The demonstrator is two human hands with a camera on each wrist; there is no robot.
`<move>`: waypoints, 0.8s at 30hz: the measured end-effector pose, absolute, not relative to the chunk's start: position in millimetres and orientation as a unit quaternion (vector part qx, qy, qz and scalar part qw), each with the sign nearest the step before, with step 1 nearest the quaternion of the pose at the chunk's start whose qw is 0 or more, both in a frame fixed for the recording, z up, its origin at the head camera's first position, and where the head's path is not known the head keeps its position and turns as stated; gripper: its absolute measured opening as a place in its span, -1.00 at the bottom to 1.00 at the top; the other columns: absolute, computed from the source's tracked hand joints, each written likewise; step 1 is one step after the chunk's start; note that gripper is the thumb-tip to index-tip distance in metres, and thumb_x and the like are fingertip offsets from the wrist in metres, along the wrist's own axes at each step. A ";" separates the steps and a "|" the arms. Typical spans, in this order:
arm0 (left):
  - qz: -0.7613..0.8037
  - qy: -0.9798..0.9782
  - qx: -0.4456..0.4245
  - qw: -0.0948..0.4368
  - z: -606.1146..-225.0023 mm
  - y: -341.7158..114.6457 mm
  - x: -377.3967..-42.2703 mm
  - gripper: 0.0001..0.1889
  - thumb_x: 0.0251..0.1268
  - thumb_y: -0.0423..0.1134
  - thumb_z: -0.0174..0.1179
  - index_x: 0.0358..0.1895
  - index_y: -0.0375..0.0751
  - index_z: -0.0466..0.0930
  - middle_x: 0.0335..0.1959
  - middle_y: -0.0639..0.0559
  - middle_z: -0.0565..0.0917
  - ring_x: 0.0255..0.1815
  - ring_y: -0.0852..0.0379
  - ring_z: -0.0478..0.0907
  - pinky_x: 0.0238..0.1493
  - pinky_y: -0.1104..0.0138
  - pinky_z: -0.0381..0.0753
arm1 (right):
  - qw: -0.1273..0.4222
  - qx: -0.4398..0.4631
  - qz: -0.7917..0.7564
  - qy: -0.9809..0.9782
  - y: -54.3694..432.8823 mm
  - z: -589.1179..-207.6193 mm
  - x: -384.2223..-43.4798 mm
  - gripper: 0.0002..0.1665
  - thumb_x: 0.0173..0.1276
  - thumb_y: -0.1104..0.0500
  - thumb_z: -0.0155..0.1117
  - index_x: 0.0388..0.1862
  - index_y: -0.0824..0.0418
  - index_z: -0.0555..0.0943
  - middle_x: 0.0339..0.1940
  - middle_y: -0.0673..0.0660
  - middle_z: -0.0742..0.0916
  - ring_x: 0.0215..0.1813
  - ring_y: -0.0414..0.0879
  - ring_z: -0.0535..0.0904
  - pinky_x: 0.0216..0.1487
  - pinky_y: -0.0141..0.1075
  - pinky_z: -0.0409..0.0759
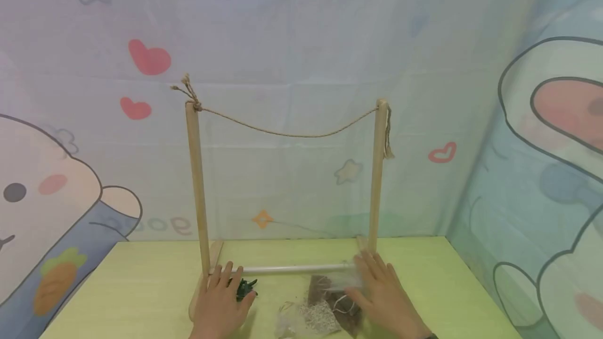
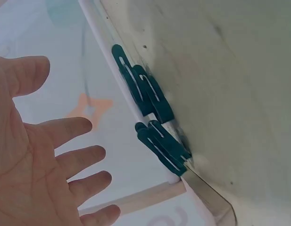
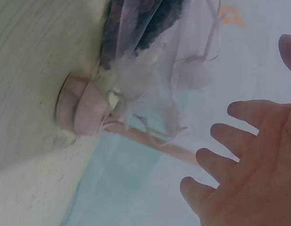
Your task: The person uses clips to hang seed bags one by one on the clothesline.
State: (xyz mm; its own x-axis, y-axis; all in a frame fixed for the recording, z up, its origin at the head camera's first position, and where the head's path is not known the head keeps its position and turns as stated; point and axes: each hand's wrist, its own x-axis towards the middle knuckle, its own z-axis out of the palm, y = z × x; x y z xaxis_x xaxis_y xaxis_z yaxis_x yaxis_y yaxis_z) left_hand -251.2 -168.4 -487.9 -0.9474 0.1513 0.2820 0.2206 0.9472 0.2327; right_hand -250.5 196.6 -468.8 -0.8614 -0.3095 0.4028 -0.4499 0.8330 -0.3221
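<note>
My left hand (image 1: 219, 302) is spread with its fingers straight, holding nothing. Just beyond it lie several dark green clips (image 1: 245, 289), grouped along the white rod; in the left wrist view the clips (image 2: 143, 89) show long slots. On the other side my right hand (image 1: 383, 300) is also spread and holds nothing, its thumb overlapping the see-through drawstring bags in the head view. One bag has dark brown contents (image 1: 348, 310), another pale speckled contents (image 1: 320, 317). The right wrist view shows the sheer bag top (image 3: 150, 80) with its ribbons, apart from my fingertips.
A wooden frame stands on the pale yellow table (image 1: 424, 271), with a left post (image 1: 197, 182) and a right post (image 1: 377, 182). A twine cord (image 1: 292, 135) sags between the post tops. The white rod (image 1: 292, 269) joins the posts low down. Printed cloth (image 1: 292, 30) hangs behind.
</note>
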 end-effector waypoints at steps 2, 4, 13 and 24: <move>-0.139 -0.975 -0.106 0.137 -488.0 -166.2 -252.0 -0.36 0.50 0.12 0.18 0.43 -0.28 0.50 0.48 -0.37 0.40 0.52 -0.46 0.25 0.46 -0.38 0.13 | 0.174 0.209 0.217 -0.938 191.5 -467.7 -249.9 -0.23 0.54 -0.10 0.25 0.52 0.35 0.39 0.53 0.41 0.42 0.55 0.44 0.24 0.42 0.46 0.17; -0.144 -0.973 -0.115 0.140 -488.5 -164.2 -253.6 -0.38 0.49 0.08 0.21 0.40 -0.30 0.51 0.46 -0.38 0.43 0.49 -0.46 0.29 0.43 -0.39 0.17 | 0.179 0.219 0.220 -0.934 185.2 -468.3 -250.1 -0.24 0.53 -0.08 0.28 0.50 0.36 0.41 0.52 0.40 0.45 0.55 0.42 0.26 0.46 0.41 0.18; -0.148 -0.970 -0.129 0.141 -488.6 -156.5 -257.9 -0.42 0.42 0.01 0.30 0.32 -0.35 0.56 0.35 -0.36 0.54 0.38 -0.42 0.44 0.37 -0.36 0.30 | 0.185 0.273 0.241 -0.913 139.9 -466.9 -249.8 -0.30 0.52 -0.08 0.31 0.40 0.38 0.52 0.40 0.30 0.58 0.48 0.32 0.40 0.43 0.22 0.38; -0.115 -0.965 -0.149 0.185 -493.7 -150.2 -264.9 -0.53 0.18 -0.14 0.49 0.07 -0.38 0.67 0.11 -0.28 0.68 0.14 -0.29 0.62 0.19 -0.23 0.54 | 0.190 0.352 0.213 -0.892 83.7 -481.2 -259.8 -0.47 0.50 -0.03 0.35 0.22 0.36 0.67 0.13 0.19 0.72 0.15 0.07 0.64 0.11 -0.09 0.68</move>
State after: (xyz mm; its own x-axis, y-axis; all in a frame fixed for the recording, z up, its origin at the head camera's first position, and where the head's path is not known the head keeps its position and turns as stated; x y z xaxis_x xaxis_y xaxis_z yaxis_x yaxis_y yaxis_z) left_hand -264.9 -150.2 -493.7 -0.8871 0.2456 0.3908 0.3306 0.9289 0.1667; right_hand -259.8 83.7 -481.2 -0.6803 -0.5467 0.4881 -0.7081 0.6620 -0.2454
